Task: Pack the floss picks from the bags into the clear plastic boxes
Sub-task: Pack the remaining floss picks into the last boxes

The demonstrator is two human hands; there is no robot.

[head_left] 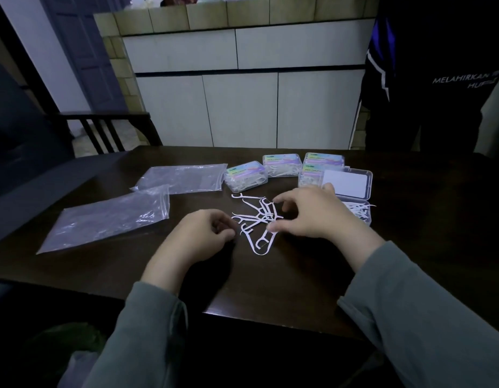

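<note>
We see the right hand (307, 212) arched over a loose pile of white floss picks (256, 219) on the dark wooden table (270, 275), thumb and fingertips curled down onto the picks; whether it actually pinches one we cannot tell. The left hand (206, 233) rests just left of the pile, fingers loosely curled, holding nothing. Behind the right hand lies an open clear plastic box (354, 197) with picks inside. Beyond stand closed, filled boxes (246, 176). Two flat zip bags (108, 217) lie to the left.
</note>
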